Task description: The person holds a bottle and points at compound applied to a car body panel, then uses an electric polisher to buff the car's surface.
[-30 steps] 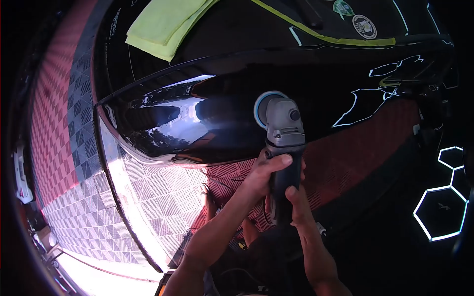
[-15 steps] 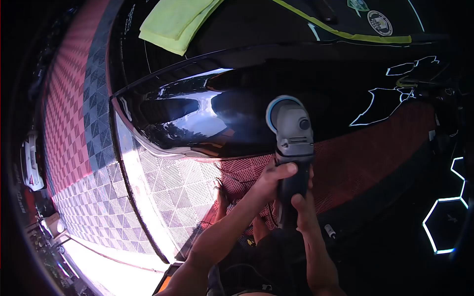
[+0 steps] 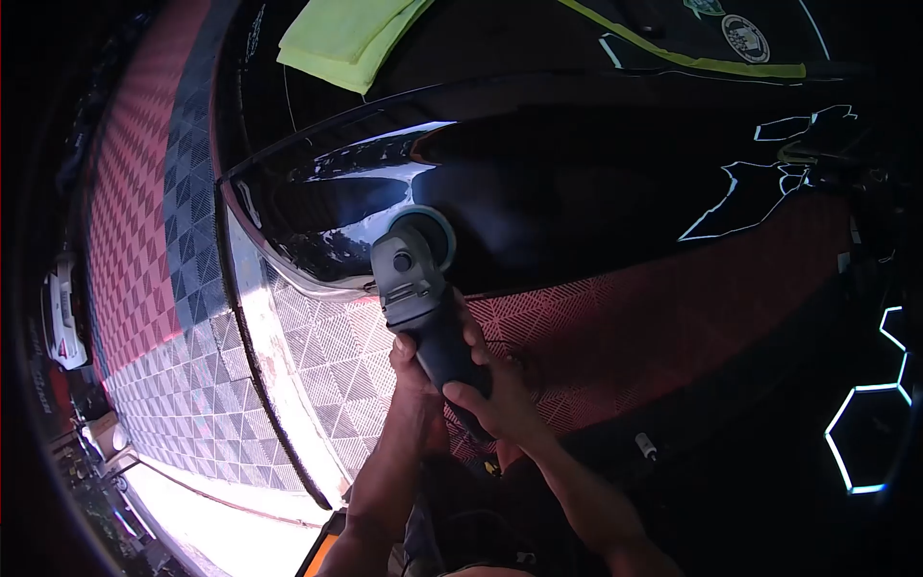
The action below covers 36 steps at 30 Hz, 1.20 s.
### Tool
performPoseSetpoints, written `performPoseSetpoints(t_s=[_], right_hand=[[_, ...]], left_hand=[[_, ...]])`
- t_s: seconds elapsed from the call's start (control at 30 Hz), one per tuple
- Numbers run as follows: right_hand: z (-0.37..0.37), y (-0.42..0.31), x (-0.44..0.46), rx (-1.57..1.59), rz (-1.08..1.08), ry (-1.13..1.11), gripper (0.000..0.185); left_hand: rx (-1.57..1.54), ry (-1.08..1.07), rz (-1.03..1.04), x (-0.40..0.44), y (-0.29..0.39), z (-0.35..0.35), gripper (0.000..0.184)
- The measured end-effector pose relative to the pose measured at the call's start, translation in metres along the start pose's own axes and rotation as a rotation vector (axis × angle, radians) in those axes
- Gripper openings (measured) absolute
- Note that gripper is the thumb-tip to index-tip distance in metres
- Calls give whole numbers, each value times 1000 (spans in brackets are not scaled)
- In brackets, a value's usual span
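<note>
A polisher (image 3: 423, 317) with a grey head and a dark body is held in both of my hands. Its round pad (image 3: 435, 236) lies against the glossy black car panel (image 3: 538, 207); the underside of the pad is hidden. My left hand (image 3: 411, 370) is closed round the left side of the body, just behind the grey head. Farther back, my right hand (image 3: 490, 385) wraps the body from the right, its thumb on top. Bright reflections of sky show on the panel left of the pad.
A folded yellow-green cloth (image 3: 351, 43) rests on the car above the panel. Yellow-green tape (image 3: 711, 67) runs along an edge at the upper right. Red and grey tiles (image 3: 586, 327) cover the floor. A small bottle (image 3: 645, 445) is at the lower right.
Both hands have carried the polisher leftward along the panel, and it has moved slightly down. Its body now slants, with the head to the left. The grip stays closed.
</note>
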State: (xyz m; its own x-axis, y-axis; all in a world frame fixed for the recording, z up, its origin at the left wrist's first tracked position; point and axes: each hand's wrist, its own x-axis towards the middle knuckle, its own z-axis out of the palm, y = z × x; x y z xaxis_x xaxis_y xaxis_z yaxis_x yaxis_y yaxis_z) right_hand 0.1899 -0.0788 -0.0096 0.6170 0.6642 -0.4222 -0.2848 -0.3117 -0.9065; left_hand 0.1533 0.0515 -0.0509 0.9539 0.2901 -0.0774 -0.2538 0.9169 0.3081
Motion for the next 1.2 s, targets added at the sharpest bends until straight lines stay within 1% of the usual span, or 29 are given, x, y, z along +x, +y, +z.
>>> performPoseSetpoints(t_s=[0.07, 0.13, 0.17, 0.2, 0.23, 0.27, 0.3, 0.33, 0.4, 0.53, 0.6, 0.63, 0.67, 0.7, 0.73, 0.77, 0.8, 0.83, 0.87, 0.9, 0.93, 0.97, 1.0, 1.07, 1.1, 1.17, 1.2], right_hand=[[1, 6, -4, 15, 19, -36, 72], [-12, 14, -15, -92, -51, 73, 71], [-20, 27, -20, -100, -49, 66, 71], [-31, 46, -27, -45, 0, 74, 73], [-38, 43, -28, 10, 47, 80, 76], [-48, 33, -36, 160, 85, 80, 78], [-56, 11, -41, 310, 125, 80, 80], [-64, 16, -44, 306, 126, 68, 80], [-73, 31, -53, 358, 12, 130, 88], [-69, 37, -64, 393, 39, 104, 92], [-57, 40, -62, 298, 79, 23, 89], [-49, 49, -60, 300, 81, 31, 89], [-39, 63, -56, 147, 37, 57, 85], [-33, 70, -55, -9, -3, 88, 81], [-32, 69, -54, -13, 0, 106, 81], [-31, 67, -50, -57, 31, 40, 84], [-32, 66, -48, -100, 62, -30, 88], [-35, 75, -50, -87, 13, 30, 90], [-41, 74, -52, -93, 17, 32, 90], [-50, 71, -55, 60, 14, 51, 91], [-60, 70, -57, 214, 12, 69, 92], [-72, 81, -61, 175, -3, 98, 92], [-83, 76, -63, 173, -4, 84, 92], [-101, 60, -64, 402, -30, 28, 91], [-108, 63, -66, 406, -26, 15, 91], [-118, 74, -73, 446, 18, 37, 94], [-121, 81, -76, 449, 23, 24, 94]], left_hand=[[-33, -8, -6, -6, -3, -2, 84], [-1, -10, -73, -4, -19, 0, 85], [12, 7, -121, -1, -26, 3, 83], [-51, -25, -186, 6, -34, 10, 78], [-27, -34, -226, 12, -42, 17, 71], [54, -6, -301, 16, -53, 21, 82], [93, -16, -356, 22, -59, 30, 77], [93, -11, -344, 25, -69, 37, 77], [185, -12, -476, 28, -83, 45, 72], [170, -1, -428, 1, -89, 37, 72], [48, 27, -302, -18, -78, 18, 75], [-3, -11, -257, -25, -74, 1, 77], [-56, -51, -216, -30, -69, -12, 80], [-99, -44, -191, -33, -62, -13, 78], [-143, -37, -165, -35, -58, -12, 77], [-150, -78, -142, -33, -58, -17, 81], [-158, -84, -151, -30, -61, -15, 81], [-126, -84, -187, -26, -64, -12, 79], [-94, -82, -217, -24, -68, -10, 77], [-65, -86, -292, -21, -75, -13, 84], [-5, -9, -334, -19, -83, -7, 78], [50, -36, -355, -12, -93, 0, 75], [111, -62, -370, -1, -98, 16, 72], [267, 26, -430, 9, -112, 39, 68], [271, 38, -422, 12, -121, 40, 68], [339, -58, -450, 17, -133, 38, 68], [343, -46, -443, 15, -133, 38, 68]])
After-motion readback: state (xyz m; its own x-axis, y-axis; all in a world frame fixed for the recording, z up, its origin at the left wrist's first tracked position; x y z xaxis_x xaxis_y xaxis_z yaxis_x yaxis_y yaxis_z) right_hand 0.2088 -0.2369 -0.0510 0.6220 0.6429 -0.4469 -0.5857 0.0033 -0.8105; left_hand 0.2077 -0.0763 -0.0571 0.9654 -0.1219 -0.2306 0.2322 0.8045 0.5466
